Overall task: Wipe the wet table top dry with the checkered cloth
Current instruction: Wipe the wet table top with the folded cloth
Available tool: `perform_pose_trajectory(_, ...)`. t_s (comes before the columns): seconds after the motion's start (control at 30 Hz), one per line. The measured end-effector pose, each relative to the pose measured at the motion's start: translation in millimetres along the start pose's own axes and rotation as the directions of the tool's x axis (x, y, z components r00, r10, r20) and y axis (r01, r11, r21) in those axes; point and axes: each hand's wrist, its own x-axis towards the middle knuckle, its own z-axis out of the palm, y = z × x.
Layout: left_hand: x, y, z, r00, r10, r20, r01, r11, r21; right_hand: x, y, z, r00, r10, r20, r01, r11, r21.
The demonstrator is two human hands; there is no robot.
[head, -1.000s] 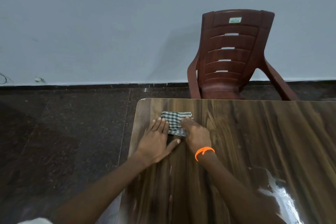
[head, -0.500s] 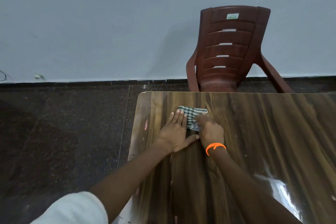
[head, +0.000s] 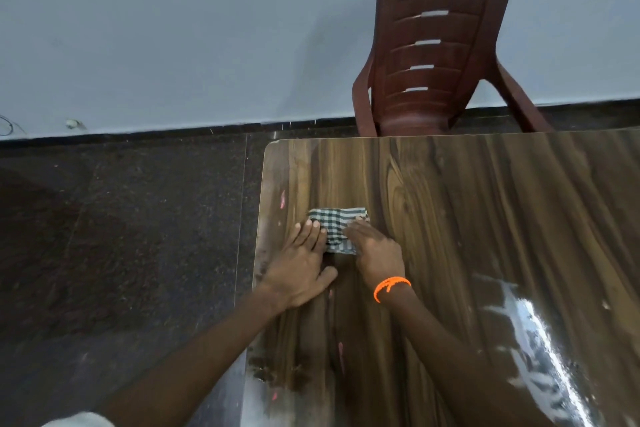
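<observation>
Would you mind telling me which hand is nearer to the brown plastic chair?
The right hand. It lies on the cloth's right side, toward the chair; the left hand lies nearer the table's left edge.

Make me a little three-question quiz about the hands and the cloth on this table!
1. True or false: both hands press flat on the checkered cloth.
2. Which wrist wears the orange band? A) left B) right C) neither
3. Fill in: behind the table stands a dark red plastic ____.

Key
1. True. The left hand lies flat with its fingertips on the cloth's left edge, and the right hand covers its right side.
2. B.
3. chair.
</observation>
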Motion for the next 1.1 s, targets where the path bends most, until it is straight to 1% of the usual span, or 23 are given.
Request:
perform_pose_trajectory(0.07, -2.6, 19.3, 2.8, 1.000, 0.000, 0.009, 0.001, 0.999, -0.053, -16.3, 11.8, -9.8, 1.000, -0.003, -0.004, 0.003, 1.000, -0.003)
perform_pose_trajectory(0.13, 4.4, 37.6, 5.5, 1.000, 0.004, 0.031, -0.001, 0.995, -0.102, -25.8, 24.6, -19.4, 0.999, 0.050, -0.011, -0.051, 0.998, -0.031)
perform_pose_trajectory(0.23, 27.7, 51.5, 5.9, 1.000, -0.002, -0.010, 0.002, 0.998, -0.069, -18.0, 35.5, -28.6, 0.988, 0.145, -0.057, -0.148, 0.987, -0.055)
perform_pose_trajectory(0.3, 40.0, 48.3, 4.4, 0.999, -0.024, -0.046, 0.023, 0.999, -0.036, -6.4, 31.3, -31.3, 0.986, 0.162, -0.043, -0.166, 0.983, -0.083)
perform_pose_trajectory(0.4, 39.7, 32.6, 2.0, 0.998, -0.035, -0.059, 0.035, 0.999, -0.001, 4.3, 15.7, -27.4, 0.985, 0.175, 0.001, -0.173, 0.977, -0.122)
perform_pose_trajectory(0.53, 14.0, 8.2, 8.3, 0.996, -0.070, -0.062, 0.071, 0.997, 0.020, -3.1, -10.3, -9.6, 0.990, 0.130, 0.054, -0.122, 0.983, -0.139)
perform_pose_trajectory(0.6, -5.6, 3.0, 15.1, 0.994, -0.098, -0.054, 0.099, 0.995, 0.020, -17.1, -22.4, -0.9, 0.993, 0.095, 0.067, -0.087, 0.990, -0.113)
perform_pose_trajectory(0.7, -38.8, 11.4, 29.4, 0.992, -0.120, -0.048, 0.121, 0.993, 0.018, -47.0, -32.0, 9.2, 0.996, 0.044, 0.079, -0.039, 0.998, -0.058)
perform_pose_trajectory(0.8, -67.4, 38.0, 43.4, 0.990, -0.132, -0.056, 0.132, 0.991, -0.006, -81.1, -29.1, 7.9, 0.998, 0.003, 0.066, -0.002, 1.000, -0.021)
perform_pose_trajectory(0.87, -77.7, 58.8, 49.8, 0.992, -0.122, -0.032, 0.122, 0.992, -0.017, -99.0, -18.2, 1.6, 0.999, 0.031, 0.036, -0.032, 0.999, 0.028)
perform_pose_trajectory(0.93, -77.6, 77.7, 54.2, 0.994, -0.105, -0.016, 0.105, 0.994, -0.011, -111.2, -4.2, -7.4, 0.996, 0.079, 0.030, -0.080, 0.996, 0.033)
perform_pose_trajectory(1.03, -56.7, 94.4, 52.6, 0.996, -0.090, -0.026, 0.090, 0.996, 0.003, -111.2, 12.7, -16.2, 0.991, 0.134, -0.002, -0.134, 0.991, 0.008)
perform_pose_trajectory(1.1, -40.3, 95.6, 45.4, 0.996, -0.083, -0.032, 0.084, 0.996, 0.031, -101.5, 14.3, -18.0, 0.980, 0.193, -0.042, -0.192, 0.981, 0.026)
